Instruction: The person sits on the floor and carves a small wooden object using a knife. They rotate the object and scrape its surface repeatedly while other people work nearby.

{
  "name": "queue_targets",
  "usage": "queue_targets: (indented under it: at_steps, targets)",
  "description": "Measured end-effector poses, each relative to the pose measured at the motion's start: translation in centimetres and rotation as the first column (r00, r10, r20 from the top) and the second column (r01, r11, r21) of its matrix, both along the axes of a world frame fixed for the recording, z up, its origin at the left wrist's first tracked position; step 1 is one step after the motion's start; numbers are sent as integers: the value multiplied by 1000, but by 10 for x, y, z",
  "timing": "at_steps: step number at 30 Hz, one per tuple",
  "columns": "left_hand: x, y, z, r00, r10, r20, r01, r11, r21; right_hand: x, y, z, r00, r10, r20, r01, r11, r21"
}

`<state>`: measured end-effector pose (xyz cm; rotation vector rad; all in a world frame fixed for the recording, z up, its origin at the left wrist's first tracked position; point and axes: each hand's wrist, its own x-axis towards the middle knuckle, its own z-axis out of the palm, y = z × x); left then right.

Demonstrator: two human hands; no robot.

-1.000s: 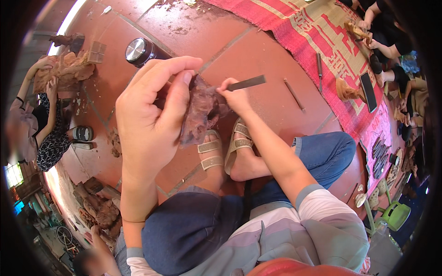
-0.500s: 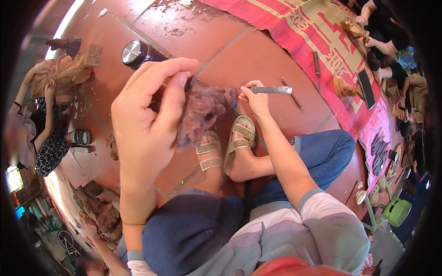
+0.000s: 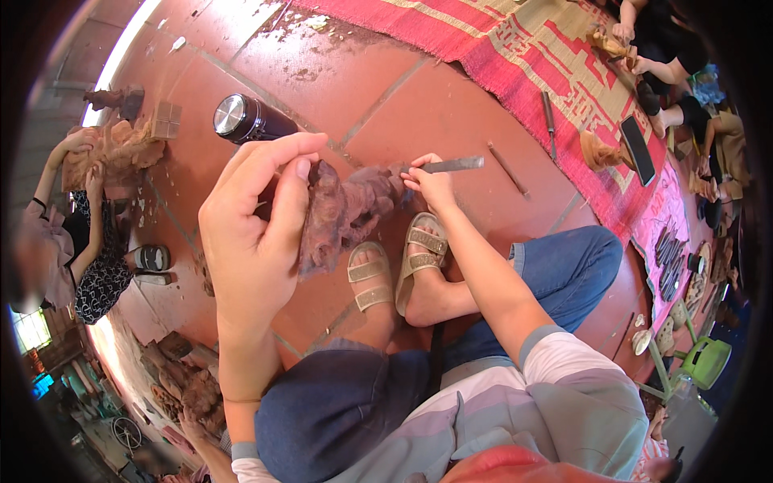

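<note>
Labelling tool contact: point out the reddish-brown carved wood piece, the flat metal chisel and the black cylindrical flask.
reddish-brown carved wood piece (image 3: 342,213), head view, middle of its carved body.
flat metal chisel (image 3: 455,165), head view, bare blade.
black cylindrical flask (image 3: 245,119), head view, near its silver cap.

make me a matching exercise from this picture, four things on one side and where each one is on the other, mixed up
Things:
1. wooden carving
2. chisel
3. dark flask
4. phone

Places:
A. lying on the red woven mat
B. held in the left hand
C. on its side on the tiled floor
D. gripped in the right hand

Pairs: 1-B, 2-D, 3-C, 4-A
</note>
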<state>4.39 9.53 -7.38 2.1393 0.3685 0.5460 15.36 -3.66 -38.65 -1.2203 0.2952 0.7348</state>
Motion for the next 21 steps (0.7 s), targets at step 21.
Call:
queue_targets:
  at_steps: [21]
  targets:
    - [1,-2,3,1000,6,-30,-7,1000,-20,2,22,-13,917,194,347,-127,970,-207]
